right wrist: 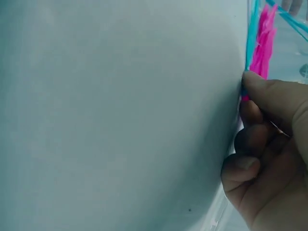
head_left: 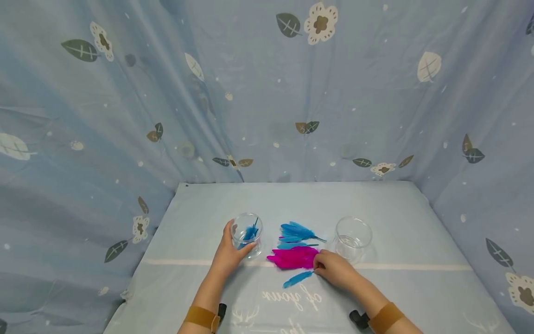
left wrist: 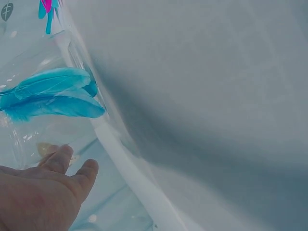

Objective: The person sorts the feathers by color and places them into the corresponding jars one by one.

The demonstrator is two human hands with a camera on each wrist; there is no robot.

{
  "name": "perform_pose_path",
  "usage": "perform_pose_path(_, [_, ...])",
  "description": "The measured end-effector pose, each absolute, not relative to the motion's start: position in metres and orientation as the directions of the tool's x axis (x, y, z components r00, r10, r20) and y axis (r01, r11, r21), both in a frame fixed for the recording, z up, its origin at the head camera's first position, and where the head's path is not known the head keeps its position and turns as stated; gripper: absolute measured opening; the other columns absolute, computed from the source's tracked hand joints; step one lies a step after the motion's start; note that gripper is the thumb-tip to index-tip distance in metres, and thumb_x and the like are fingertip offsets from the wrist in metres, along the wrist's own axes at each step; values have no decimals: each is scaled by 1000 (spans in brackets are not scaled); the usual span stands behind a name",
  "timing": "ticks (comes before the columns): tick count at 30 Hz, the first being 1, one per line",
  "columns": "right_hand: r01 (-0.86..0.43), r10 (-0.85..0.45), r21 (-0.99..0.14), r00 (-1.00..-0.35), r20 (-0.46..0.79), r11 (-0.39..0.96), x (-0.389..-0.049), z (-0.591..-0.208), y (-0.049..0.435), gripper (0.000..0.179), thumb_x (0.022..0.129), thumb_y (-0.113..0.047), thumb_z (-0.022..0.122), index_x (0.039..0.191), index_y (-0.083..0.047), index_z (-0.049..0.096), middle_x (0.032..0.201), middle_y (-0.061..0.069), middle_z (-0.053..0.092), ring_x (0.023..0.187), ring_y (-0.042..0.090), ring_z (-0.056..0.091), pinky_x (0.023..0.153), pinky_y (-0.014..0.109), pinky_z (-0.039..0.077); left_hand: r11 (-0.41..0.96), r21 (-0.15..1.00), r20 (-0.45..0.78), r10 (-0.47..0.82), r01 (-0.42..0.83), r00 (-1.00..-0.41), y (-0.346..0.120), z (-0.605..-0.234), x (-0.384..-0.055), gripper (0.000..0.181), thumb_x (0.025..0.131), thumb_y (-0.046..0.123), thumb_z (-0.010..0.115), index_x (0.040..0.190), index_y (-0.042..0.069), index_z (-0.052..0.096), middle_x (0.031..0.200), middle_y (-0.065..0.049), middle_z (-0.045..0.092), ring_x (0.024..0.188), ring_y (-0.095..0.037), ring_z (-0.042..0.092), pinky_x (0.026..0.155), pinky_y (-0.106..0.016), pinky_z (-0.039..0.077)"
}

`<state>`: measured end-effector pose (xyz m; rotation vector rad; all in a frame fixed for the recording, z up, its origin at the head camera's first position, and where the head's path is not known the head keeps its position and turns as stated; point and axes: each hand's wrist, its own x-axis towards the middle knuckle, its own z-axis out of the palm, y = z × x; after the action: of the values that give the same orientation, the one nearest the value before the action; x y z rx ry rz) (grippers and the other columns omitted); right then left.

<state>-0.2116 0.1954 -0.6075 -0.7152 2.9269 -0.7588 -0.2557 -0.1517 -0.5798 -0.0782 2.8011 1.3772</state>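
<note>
My left hand grips a clear round cup, thumb on the near side and fingers around the far left. Inside it lean blue feathers, also seen through its wall in the left wrist view. To the right, my right hand pinches the quill end of a single blue feather between thumb and index finger, low on the table. Its fingertips are right at the quill ends of a pile of magenta feathers. Beyond that pile lie more blue feathers, fanned out with quills pointing right.
A second clear cup stands on the table right of the feathers, just beyond my right hand. The table has a pale cloth with a light stripe and printed lettering. A patterned blue curtain hangs behind and at both sides.
</note>
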Motion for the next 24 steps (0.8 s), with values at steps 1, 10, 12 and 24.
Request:
perform_pose_path(1, [-421, -442, -465, -894, 70, 779, -211, -607, 195, 15, 88, -18, 74, 82, -25, 62, 77, -15, 47, 69, 0, 44, 62, 20, 41, 612, 789, -39, -35, -52, -999, -152, -580, -256, 118, 68, 73, 74, 157, 27, 11, 160, -12, 33, 141, -44, 38, 108, -65, 36])
perform_pose_path(10, [-458, -497, -391, -868, 2, 798, -209, -598, 190, 16, 92, -21, 67, 82, -24, 55, 81, -13, 46, 66, 0, 43, 60, 20, 41, 603, 796, -43, -44, -61, -998, -152, -581, -255, 120, 67, 75, 73, 157, 28, 11, 160, -14, 32, 143, -43, 36, 109, -65, 35])
perform_pose_path(12, [-472, -518, -409, -855, -1, 781, -210, -597, 192, 16, 92, -20, 67, 83, -24, 55, 80, -13, 47, 67, 0, 44, 61, 19, 42, 605, 793, -47, -48, -66, -998, -152, -581, -255, 121, 66, 76, 73, 157, 28, 11, 160, -14, 32, 142, -43, 36, 109, -65, 35])
perform_pose_path(24, [-379, -507, -645, -862, -14, 663, -217, -592, 205, 7, 92, -20, 69, 89, -26, 67, 78, -17, 59, 74, 0, 53, 68, 20, 48, 604, 795, -47, -43, -64, -998, -152, -581, -255, 120, 66, 77, 73, 157, 29, 10, 160, -12, 31, 143, -44, 36, 109, -65, 35])
